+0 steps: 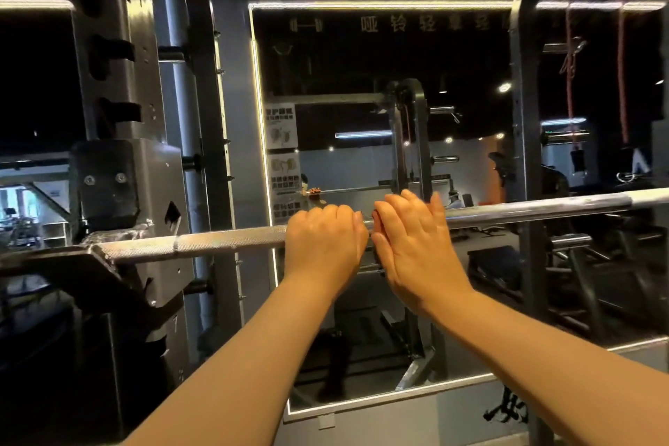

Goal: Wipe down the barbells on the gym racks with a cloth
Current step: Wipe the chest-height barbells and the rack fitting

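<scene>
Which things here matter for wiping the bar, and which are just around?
Job: barbell; left hand gripping it; right hand flat on it; rack. No cloth clearly visible.
Around: mirror; posters; red bands.

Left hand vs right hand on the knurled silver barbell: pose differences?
The left hand curls its fingers over the knurled silver barbell; the right hand keeps them straight. The left hand's knuckles run along the bar; the right hand slants up across it. Both rest on it, side by side.
</scene>
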A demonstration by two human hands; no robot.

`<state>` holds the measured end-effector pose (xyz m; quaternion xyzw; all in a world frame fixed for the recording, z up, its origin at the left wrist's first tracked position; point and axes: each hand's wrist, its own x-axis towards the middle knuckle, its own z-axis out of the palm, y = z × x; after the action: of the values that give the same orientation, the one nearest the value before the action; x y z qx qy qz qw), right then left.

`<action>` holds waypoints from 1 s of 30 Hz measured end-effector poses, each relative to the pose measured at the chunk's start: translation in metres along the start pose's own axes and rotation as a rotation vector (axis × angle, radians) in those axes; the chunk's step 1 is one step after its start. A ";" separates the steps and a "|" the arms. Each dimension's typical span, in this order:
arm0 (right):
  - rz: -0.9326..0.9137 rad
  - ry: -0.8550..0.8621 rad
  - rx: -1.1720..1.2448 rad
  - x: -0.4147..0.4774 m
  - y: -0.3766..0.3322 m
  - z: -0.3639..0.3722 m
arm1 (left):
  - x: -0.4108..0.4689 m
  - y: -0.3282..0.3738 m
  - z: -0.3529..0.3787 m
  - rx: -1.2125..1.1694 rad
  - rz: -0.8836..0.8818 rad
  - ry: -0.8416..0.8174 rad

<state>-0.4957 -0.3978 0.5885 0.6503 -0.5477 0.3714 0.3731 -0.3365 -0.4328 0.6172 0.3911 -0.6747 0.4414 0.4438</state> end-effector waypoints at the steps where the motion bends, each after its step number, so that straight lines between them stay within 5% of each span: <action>1: -0.032 0.005 0.014 -0.005 0.002 0.003 | -0.001 0.000 0.000 -0.010 0.003 -0.002; 8: 0.115 -0.144 0.077 0.043 -0.005 -0.037 | 0.000 -0.002 0.005 -0.032 0.021 0.063; 17: -0.008 0.051 0.037 0.004 -0.003 -0.002 | -0.002 -0.001 0.008 -0.044 -0.002 0.080; 22: 0.032 -0.185 -0.001 0.046 -0.004 -0.028 | -0.001 -0.001 0.009 -0.032 -0.007 0.074; 30: -0.054 0.036 -0.021 -0.002 0.001 0.006 | -0.002 0.000 0.008 0.015 -0.017 0.026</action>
<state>-0.4960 -0.4019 0.5839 0.6541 -0.5271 0.3671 0.3996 -0.3375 -0.4399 0.6141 0.3942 -0.6623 0.4476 0.4534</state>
